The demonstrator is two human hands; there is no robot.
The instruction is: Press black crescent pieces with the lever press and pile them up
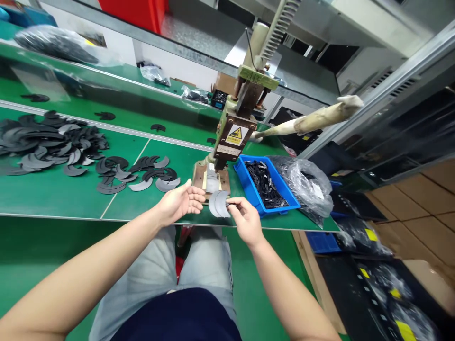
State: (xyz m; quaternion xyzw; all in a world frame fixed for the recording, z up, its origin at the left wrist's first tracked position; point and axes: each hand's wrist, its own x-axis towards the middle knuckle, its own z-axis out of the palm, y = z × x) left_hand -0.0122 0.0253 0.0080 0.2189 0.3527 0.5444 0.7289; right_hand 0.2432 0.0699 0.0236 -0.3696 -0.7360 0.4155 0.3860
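One warning-triangle label (235, 134), too small for me to read, on the press (246, 102); right hand (246, 219), clamped on grey curved piece (218, 204); left hand (178, 202), loosely spread.

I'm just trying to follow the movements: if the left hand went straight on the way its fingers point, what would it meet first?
The left hand would probably meet the grey curved piece at the right hand first. Depth is unclear, so it might brush the press base instead.

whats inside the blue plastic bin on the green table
The blue rectangular plastic bin holds heaped small, narrow black pieces. The upper pieces cover the bin's floor, so anything beneath them is hidden.
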